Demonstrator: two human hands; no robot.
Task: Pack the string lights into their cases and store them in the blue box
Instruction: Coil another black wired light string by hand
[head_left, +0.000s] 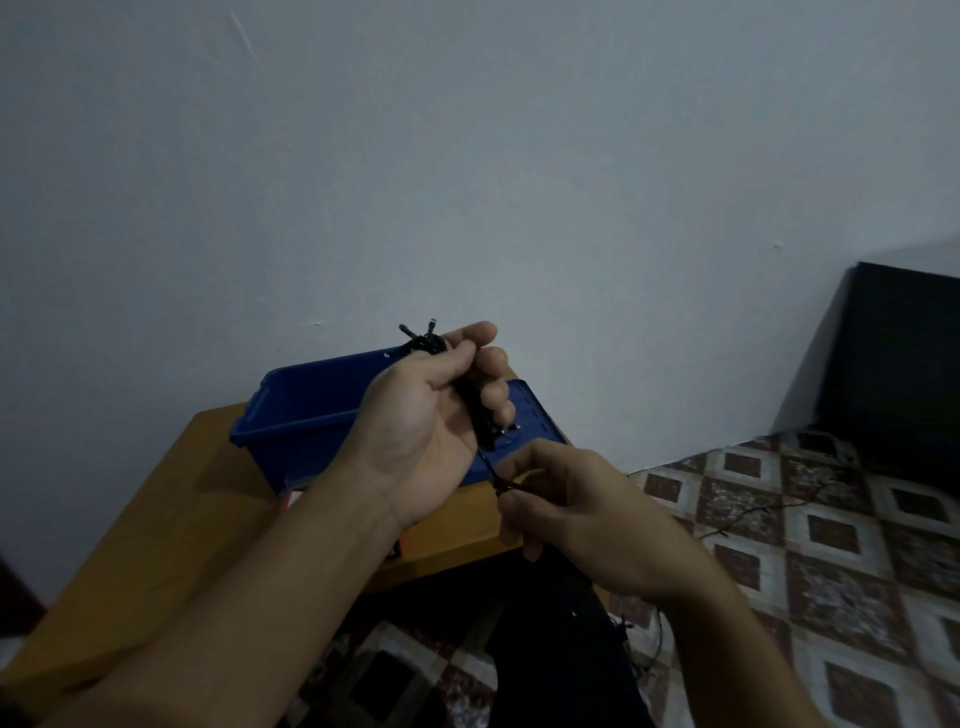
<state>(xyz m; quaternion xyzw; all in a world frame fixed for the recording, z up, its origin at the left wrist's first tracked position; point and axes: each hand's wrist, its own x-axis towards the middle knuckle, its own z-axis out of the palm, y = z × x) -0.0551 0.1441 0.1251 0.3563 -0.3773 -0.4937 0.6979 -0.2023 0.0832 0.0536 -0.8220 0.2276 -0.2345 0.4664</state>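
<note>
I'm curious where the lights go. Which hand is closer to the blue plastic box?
Left. The left hand, gripping the black string lights bundle, overlaps the blue plastic box; the right hand pinches the wire lower, nearer the person.

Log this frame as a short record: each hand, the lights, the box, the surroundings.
left hand: grips a bundle of black string lights, raised in front of the box
right hand: pinches the loose strand hanging from the bundle
blue box: open, on the wooden table; contents cannot be told
blue lid: flat on the table, right of the box
floor: black wire trails over patterned tiles
</note>
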